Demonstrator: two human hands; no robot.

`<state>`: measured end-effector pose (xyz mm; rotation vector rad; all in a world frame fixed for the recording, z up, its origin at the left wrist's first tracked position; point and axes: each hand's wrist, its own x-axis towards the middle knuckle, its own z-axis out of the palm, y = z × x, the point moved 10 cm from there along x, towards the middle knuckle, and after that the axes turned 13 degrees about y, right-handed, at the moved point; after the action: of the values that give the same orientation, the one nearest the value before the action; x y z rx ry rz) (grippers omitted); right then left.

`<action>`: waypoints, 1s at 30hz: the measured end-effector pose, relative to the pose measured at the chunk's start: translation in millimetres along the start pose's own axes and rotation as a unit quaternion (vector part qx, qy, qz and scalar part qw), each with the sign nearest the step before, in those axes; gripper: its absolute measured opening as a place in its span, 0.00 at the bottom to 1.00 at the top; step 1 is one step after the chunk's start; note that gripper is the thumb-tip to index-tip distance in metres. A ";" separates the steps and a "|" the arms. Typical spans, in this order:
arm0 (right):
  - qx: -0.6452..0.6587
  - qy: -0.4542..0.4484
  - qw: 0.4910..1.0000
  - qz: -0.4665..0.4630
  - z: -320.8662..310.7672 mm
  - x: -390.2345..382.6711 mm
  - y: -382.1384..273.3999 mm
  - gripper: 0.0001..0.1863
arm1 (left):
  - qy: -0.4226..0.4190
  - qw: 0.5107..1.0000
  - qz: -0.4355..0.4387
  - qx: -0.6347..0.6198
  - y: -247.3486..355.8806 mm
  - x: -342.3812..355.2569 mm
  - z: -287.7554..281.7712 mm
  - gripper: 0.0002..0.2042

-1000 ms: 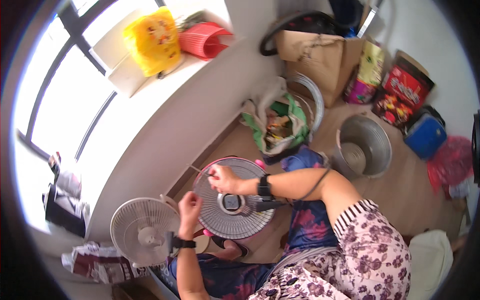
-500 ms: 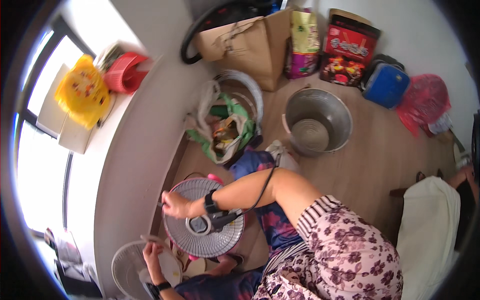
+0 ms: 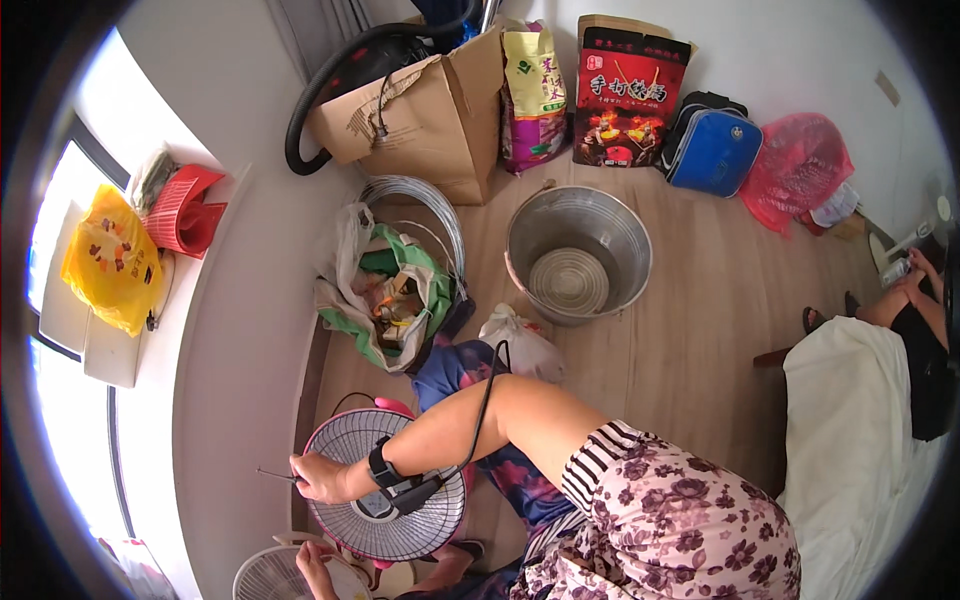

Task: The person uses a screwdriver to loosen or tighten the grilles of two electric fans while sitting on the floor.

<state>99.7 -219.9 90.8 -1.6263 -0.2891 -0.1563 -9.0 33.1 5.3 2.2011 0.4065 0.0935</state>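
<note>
My right hand point(image 3: 322, 478) is closed round the handle of a screwdriver point(image 3: 274, 474), whose thin shaft points left toward the wall. The right forearm, with a black band at the wrist, crosses above a round pink fan-shaped heater point(image 3: 440, 518) with a wire grille. Low in the view, my left hand point(image 3: 316, 572) is curled beside a white round fan point(image 3: 256, 578). A pale piece shows at its fingertips, too much hidden to name. The lower part of this hand runs out of the picture.
A metal bucket point(image 3: 632, 262) stands ahead, near a knotted white plastic bag point(image 3: 525, 348). A green-and-white bag point(image 3: 430, 290) of odds and ends lies by the wall. Behind are a cardboard box point(image 3: 440, 130) and a blue bag point(image 3: 715, 158). Another person's legs point(image 3: 882, 308) show at right.
The view has shifted, so the room's things sit farther left. The screwdriver's shaft now shows clearly at my right hand. My left hand appears lower, near the picture's bottom edge.
</note>
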 end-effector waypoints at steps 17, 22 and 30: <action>-0.012 -0.001 1.000 -0.002 -3.7 -6.9 1.8 0.10 | -0.020 0.998 0.015 0.061 16.7 -24.8 -1.0 0.16; -0.013 -0.014 1.000 0.004 -3.1 -8.6 -6.9 0.10 | -0.005 0.996 0.028 0.080 33.2 -28.5 -0.7 0.14; -0.013 -0.016 1.000 -0.003 -0.8 -7.2 -10.4 0.10 | 0.017 0.991 0.080 0.109 18.4 -8.1 4.8 0.18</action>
<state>90.0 -220.8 98.9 -1.6548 -0.3177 -0.1393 -11.0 16.4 17.3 2.4500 0.2674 0.1802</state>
